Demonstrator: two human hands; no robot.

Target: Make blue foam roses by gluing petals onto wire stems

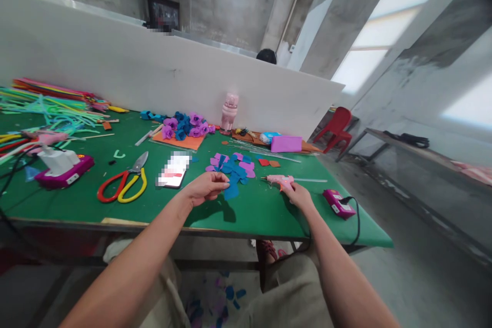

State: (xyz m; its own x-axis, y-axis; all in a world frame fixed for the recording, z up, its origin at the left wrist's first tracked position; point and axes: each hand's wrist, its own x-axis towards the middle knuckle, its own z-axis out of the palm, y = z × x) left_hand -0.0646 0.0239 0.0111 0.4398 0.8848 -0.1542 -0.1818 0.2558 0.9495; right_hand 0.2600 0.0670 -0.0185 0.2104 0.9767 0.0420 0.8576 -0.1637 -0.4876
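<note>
My left hand point(208, 187) is over the green table with its thumb and fingers pinched together. A blue crepe-paper petal point(231, 191) shows right at the fingertips; I cannot tell whether it is in the pinch or lies behind it. In front of that hand are loose purple paper petals point(248, 167) and more blue ones. My right hand point(299, 195) is wrapped round the handle of a pink glue gun point(280, 180). Its nozzle points left, toward the petals, and a clear glue stick point(313, 180) sticks out of its back end.
Left of my hands lie a phone point(175, 170) and red-and-yellow-handled scissors point(128, 180). Purple power strips point(66, 170) with cables sit at both sides. Finished paper flowers point(188, 125), a pink bottle point(229, 114) and a purple box point(286, 143) stand along the white partition point(154, 72).
</note>
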